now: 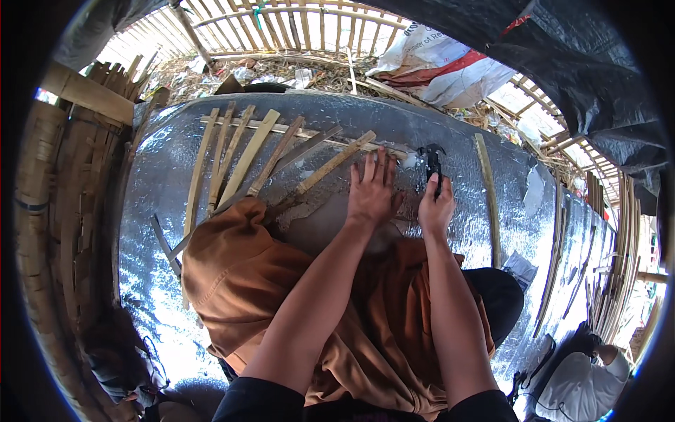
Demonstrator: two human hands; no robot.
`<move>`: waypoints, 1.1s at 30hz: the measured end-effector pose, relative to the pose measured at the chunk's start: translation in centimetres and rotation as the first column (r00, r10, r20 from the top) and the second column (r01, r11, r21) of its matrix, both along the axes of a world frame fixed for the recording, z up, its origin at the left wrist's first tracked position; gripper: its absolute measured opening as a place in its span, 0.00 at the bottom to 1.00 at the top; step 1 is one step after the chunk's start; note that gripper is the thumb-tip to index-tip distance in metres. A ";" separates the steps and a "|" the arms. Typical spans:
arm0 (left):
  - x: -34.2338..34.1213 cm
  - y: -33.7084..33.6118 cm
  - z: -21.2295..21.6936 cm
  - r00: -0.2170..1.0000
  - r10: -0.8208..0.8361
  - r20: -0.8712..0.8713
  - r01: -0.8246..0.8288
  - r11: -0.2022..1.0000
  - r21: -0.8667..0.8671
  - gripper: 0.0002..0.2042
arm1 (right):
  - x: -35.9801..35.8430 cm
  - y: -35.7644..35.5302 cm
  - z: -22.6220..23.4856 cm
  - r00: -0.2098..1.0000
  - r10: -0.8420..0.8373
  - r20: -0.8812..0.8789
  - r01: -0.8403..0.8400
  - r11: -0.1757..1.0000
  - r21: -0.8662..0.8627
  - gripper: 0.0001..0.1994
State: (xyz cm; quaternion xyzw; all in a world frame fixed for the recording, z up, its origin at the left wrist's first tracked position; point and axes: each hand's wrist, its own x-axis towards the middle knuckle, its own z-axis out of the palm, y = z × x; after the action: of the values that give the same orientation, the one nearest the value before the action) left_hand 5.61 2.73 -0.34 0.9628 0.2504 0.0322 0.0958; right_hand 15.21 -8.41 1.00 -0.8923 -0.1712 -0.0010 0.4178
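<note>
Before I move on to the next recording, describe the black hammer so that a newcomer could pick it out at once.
Start with the silvery sheet under the seated person, and find the right hand near its middle. The black hammer is gripped there, its head pointing away from the person. Unlike the pale wooden strips to its left, it is dark with a curved claw.

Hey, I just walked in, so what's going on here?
A person seated on a silver sheet grips a black hammer in the right hand, its head pointing away from them. The left hand is palm down, fingers spread, just left of the hammer. Several wooden strips lie in a row farther left, some crossing a long, thin strip.
</note>
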 end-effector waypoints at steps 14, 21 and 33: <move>1.1 3.5 -1.2 0.977 -0.196 -0.080 0.207 0.966 0.152 0.40 | 0.2 0.1 -0.1 0.999 -0.028 -0.035 0.026 0.997 -0.068 0.23; 1.0 4.4 0.8 0.954 -0.291 -0.079 0.297 0.951 0.089 0.32 | 0.7 -0.4 -0.3 0.999 -0.032 -0.031 0.029 0.997 -0.075 0.23; 0.0 5.5 -0.2 0.949 -0.315 0.016 0.313 0.948 0.066 0.34 | 0.5 -0.2 -0.3 0.999 -0.053 0.011 0.053 0.997 -0.051 0.23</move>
State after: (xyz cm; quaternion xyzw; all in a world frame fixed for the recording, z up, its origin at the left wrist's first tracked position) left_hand 5.61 8.23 -0.51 0.9924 0.0918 0.0370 0.0729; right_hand 15.71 -8.65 0.67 -0.9069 -0.1494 -0.0122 0.3938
